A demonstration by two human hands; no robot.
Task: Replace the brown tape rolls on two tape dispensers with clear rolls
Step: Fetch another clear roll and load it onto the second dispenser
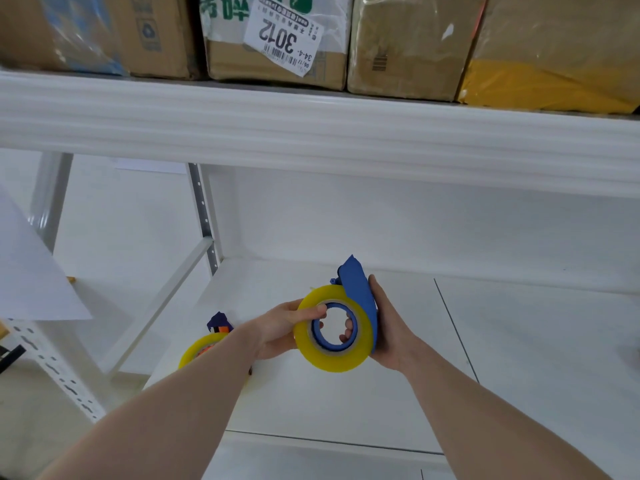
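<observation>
Head view. Far left, second tape dispenser (219,323) with yellowish clear roll (199,351) lies on white shelf board (519,341), partly hidden behind left forearm. Left hand (277,332) reaches in from lower left, thumb on roll face, fingers curled round edge of clear tape roll (332,329). Roll seated on blue dispenser (360,292), held above shelf, centre frame. Right hand (388,327) wraps dispenser body from right, fingertips showing through blue hub. Cardboard boxes (277,39) on upper shelf.
</observation>
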